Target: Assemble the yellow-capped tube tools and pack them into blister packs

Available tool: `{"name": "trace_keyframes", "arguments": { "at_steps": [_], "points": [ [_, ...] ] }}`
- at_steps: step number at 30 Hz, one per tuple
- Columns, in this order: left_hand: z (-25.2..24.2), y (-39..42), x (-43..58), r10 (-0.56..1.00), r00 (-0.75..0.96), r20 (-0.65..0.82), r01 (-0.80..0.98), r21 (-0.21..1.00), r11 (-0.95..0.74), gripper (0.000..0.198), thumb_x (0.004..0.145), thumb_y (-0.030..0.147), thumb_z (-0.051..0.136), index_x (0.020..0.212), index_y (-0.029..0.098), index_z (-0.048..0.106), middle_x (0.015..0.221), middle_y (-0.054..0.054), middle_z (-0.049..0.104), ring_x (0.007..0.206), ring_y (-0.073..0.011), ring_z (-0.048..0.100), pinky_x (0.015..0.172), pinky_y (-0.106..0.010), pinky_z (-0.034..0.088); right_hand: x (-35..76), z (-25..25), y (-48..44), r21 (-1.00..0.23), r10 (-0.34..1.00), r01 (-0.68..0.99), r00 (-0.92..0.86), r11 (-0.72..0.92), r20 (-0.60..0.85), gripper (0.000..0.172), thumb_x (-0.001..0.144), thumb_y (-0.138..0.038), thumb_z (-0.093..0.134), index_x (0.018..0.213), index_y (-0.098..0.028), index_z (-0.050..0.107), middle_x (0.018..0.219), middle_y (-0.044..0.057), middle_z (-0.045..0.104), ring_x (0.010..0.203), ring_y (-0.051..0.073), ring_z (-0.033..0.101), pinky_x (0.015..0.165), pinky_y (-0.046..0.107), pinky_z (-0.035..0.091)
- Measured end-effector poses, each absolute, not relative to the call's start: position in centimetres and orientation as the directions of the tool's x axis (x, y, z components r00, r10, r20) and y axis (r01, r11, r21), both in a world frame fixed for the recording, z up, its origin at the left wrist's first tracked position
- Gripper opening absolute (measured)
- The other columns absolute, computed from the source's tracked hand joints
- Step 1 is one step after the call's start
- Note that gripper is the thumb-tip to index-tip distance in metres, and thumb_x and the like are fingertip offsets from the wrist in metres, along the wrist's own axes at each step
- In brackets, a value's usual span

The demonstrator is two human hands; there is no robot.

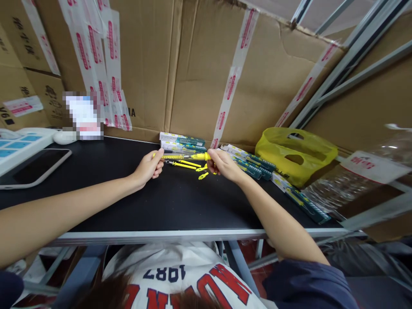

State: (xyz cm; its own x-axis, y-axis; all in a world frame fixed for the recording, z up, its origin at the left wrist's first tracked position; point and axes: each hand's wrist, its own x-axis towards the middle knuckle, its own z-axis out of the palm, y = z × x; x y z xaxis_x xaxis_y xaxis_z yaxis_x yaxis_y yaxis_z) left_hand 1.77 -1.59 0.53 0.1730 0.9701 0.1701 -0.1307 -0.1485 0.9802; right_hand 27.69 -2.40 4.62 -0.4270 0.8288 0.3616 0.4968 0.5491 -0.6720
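Observation:
Between my two hands a slim yellow pen-shaped tool (pixel 180 157) with a see-through barrel lies level, just above the black table. My left hand (pixel 148 169) pinches its left end. Thumb and fingers of my right hand (pixel 228 166) are closed on the thicker yellow right end. Below it, similar yellow rods (pixel 185 165) lie on the table, along with a small yellow clip-like piece (pixel 203 176). Behind the hands are slim printed boxes (pixel 183 140). More slim boxes (pixel 252 168) spread out beyond my right hand.
A black table (pixel 154 210) ends at a pale front edge. Leftward lie a phone (pixel 35 167) and a white tray with blue compartments (pixel 19 146). A yellow plastic bag (pixel 292 156) and a clear bottle (pixel 350 180) stand right. Cardboard (pixel 196 77) walls the back.

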Motion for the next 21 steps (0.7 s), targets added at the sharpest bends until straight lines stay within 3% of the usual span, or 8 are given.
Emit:
{"name": "trace_keyframes", "arguments": {
  "at_steps": [2, 6, 13, 21],
  "points": [
    [0.5, -1.6, 1.8, 0.968, 0.172, 0.185, -0.134, 0.978, -0.163, 0.035, 0.091, 0.049, 0.049, 0.074, 0.020, 0.040, 0.052, 0.010, 0.035, 0.033, -0.0026, 0.029, 0.030, -0.013, 0.022, 27.6, 4.5, -2.3, -0.699, 0.831, 0.461, -0.401, 0.547, 0.385, 0.045, 0.095, -0.060, 0.030, 0.075, -0.020, 0.042, 0.054, -0.003, 0.052, 0.041, 0.008, 0.044, 0.037, 0.019, 0.034],
    [0.5, -1.6, 1.8, 0.960, 0.167, 0.223, -0.148, 0.969, -0.199, 0.034, 0.092, 0.048, 0.048, 0.074, 0.020, 0.039, 0.053, 0.009, 0.036, 0.034, -0.0025, 0.031, 0.030, -0.013, 0.022, 27.5, 4.5, -2.3, -0.781, 0.792, 0.276, -0.453, 0.560, 0.409, 0.036, 0.087, -0.052, 0.055, 0.103, -0.023, 0.042, 0.076, -0.002, 0.060, 0.051, 0.008, 0.052, 0.039, 0.017, 0.041],
    [0.9, -1.8, 1.7, 0.954, 0.184, 0.238, -0.117, 0.969, -0.219, 0.033, 0.087, 0.045, 0.056, 0.071, 0.019, 0.041, 0.055, 0.007, 0.044, 0.038, -0.0041, 0.041, 0.033, -0.015, 0.034, 27.9, 4.8, -2.0, -0.761, 0.769, 0.244, -0.435, 0.601, 0.468, 0.037, 0.083, -0.046, 0.064, 0.102, -0.021, 0.045, 0.088, 0.003, 0.064, 0.060, 0.009, 0.058, 0.045, 0.020, 0.049],
    [0.8, -1.8, 1.7, 0.931, 0.218, 0.293, -0.090, 0.956, -0.279, 0.026, 0.078, 0.037, 0.066, 0.083, 0.017, 0.050, 0.059, 0.007, 0.049, 0.041, -0.0046, 0.045, 0.036, -0.016, 0.041, 28.6, 5.2, -1.7, -0.742, 0.759, 0.251, -0.428, 0.622, 0.491, 0.035, 0.084, -0.045, 0.063, 0.104, -0.021, 0.047, 0.097, 0.005, 0.064, 0.059, 0.008, 0.057, 0.046, 0.020, 0.049]
  ]
}}
